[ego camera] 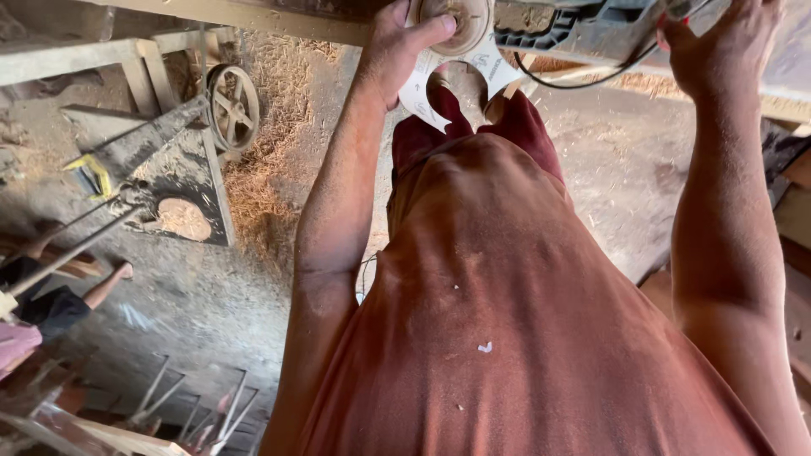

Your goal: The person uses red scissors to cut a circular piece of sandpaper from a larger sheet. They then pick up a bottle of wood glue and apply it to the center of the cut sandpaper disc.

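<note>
Overhead, left hand (397, 51) pinches disc (452, 21) (white).

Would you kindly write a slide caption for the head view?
Left hand holds a white disc while right hand steadies a grey machine above a sawdust-strewn floor.

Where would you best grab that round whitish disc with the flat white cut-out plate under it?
Probably by the rim of the round disc, coming from the left side, as the left hand does now: thumb lying over the disc's edge, fingers hidden behind. The white plate looks thin with an open cut-out, a poorer hold. The right hand is on the dark machine.
</note>
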